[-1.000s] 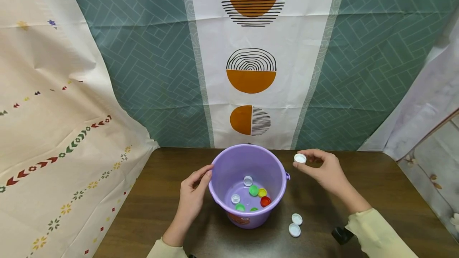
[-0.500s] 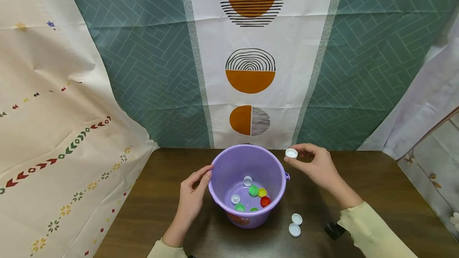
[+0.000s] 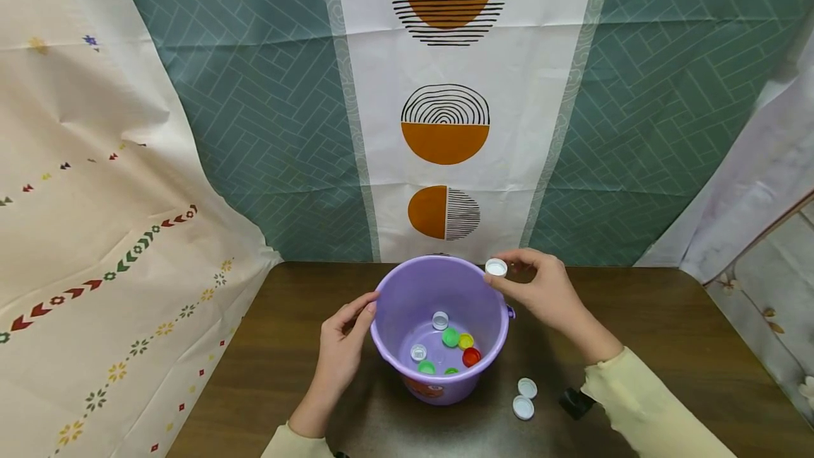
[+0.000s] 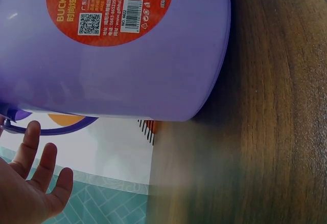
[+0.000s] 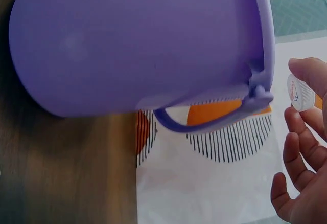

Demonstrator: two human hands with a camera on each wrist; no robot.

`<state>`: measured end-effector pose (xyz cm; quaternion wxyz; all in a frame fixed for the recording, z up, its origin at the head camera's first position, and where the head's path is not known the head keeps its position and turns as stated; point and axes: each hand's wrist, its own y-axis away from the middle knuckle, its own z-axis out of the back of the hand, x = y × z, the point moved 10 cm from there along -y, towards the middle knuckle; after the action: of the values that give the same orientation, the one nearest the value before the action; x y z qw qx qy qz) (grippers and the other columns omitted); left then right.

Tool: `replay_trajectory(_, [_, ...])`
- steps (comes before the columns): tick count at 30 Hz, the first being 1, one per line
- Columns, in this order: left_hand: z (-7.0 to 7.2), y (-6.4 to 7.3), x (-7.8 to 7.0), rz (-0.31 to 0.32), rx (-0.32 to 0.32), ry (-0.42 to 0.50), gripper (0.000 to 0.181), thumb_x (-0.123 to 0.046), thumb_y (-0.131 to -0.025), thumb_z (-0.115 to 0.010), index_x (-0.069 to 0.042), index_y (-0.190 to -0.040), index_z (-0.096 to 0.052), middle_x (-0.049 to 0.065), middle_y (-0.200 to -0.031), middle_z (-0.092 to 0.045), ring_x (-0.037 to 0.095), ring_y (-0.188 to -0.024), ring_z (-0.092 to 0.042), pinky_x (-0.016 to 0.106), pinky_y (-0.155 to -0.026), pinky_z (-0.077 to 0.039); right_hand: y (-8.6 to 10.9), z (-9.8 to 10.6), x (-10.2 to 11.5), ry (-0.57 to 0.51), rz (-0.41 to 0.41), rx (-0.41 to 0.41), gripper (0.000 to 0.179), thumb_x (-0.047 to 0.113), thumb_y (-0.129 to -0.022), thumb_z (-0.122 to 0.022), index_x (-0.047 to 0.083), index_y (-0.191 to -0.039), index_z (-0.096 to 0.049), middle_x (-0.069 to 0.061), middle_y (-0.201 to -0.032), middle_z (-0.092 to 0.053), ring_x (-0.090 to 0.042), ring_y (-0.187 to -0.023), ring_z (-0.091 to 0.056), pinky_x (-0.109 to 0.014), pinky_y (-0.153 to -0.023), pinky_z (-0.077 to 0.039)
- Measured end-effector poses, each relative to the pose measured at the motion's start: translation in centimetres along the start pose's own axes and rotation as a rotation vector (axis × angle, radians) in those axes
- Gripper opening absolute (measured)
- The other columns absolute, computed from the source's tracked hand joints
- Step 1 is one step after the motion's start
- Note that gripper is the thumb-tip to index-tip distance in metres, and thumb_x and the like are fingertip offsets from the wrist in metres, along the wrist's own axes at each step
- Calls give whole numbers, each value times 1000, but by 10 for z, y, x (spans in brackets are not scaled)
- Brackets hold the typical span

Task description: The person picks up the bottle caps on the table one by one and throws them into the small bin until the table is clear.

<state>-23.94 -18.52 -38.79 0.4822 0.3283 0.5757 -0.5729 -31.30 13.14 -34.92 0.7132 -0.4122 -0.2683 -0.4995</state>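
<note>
A purple bucket (image 3: pixel 439 391) stands upright on the table, with several bottle caps in it: white (image 3: pixel 440 321), green (image 3: pixel 450 337), yellow (image 3: pixel 466 341) and red (image 3: pixel 471 357). My left hand (image 3: pixel 343 338) holds the bucket's left rim between thumb and index finger; the left wrist view shows its other fingers (image 4: pixel 46 165) spread off the wall. Thumb and index finger of my right hand (image 3: pixel 540 292) pinch a white bottle cap (image 3: pixel 496 268) at the rim's upper right edge. Printing shows on that cap's top (image 5: pixel 296 92) in the right wrist view.
Two white caps (image 3: pixel 523 407) lie on the brown table (image 3: pixel 273 373), right of the bucket. The bucket's handle (image 5: pixel 204 124) hangs at the far side. Patterned cloth (image 3: pixel 286 126) hangs behind the table and pale cloth (image 3: pixel 127 267) along the left.
My right hand has moved left with the white cap, from right of the bucket to its rim. The left hand, bucket and the caps inside have stayed in place.
</note>
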Motion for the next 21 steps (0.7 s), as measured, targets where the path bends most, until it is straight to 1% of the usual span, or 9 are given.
replay_trajectory(4, [0,0,1,1,1,2,26,-14,-90,-62,-5,-114,-66,19,-103,-67,36,-91,-63,23,-73,-53,-1,-8,6,-27,25,16,40,47,-69,-79,28,-102,-67,7,-91,-66,-15,-82,-57,-25,-64,-51])
replay_trajectory(7, [0,0,1,-2,3,2,26,-14,-90,-62,-5,-114,-66,18,-104,-67,35,-90,-63,23,-73,-54,-1,-15,9,-31,22,33,40,47,-68,-79,29,-102,-67,8,-92,-65,-15,-82,-56,-25,-64,-52])
replay_trajectory(10, [0,-1,2,-3,4,1,26,-14,-90,-62,-6,-114,-66,18,-104,-67,34,-90,-63,23,-72,-53,-1,-21,12,-24,23,48,39,48,-69,-79,30,-102,-67,9,-94,-65,-15,-84,-55,-25,-68,-51])
replay_trajectory(14, [0,-1,3,2,0,-4,26,-15,-90,-62,-7,-114,-67,16,-103,-68,31,-89,-64,22,-72,-53,-2,-29,20,-19,50,71,39,49,-69,-78,30,-101,-68,10,-98,-66,-18,-87,-56,-29,-75,-49])
replay_trajectory(17, [1,-1,3,3,-3,-6,26,-15,-90,-63,-7,-114,-67,16,-102,-68,28,-87,-64,22,-72,-53,-2,-36,25,-14,61,89,37,50,-69,-78,31,-100,-69,10,-98,-66,-17,-88,-56,-32,-77,-49])
replay_trajectory(21, [1,-1,2,-3,-5,-3,26,-14,-90,-62,-6,-114,-67,17,-102,-68,28,-87,-64,22,-71,-53,-1,-43,31,-8,66,104,36,50,-68,-78,33,-98,-69,11,-95,-65,-14,-87,-54,-31,-76,-50])
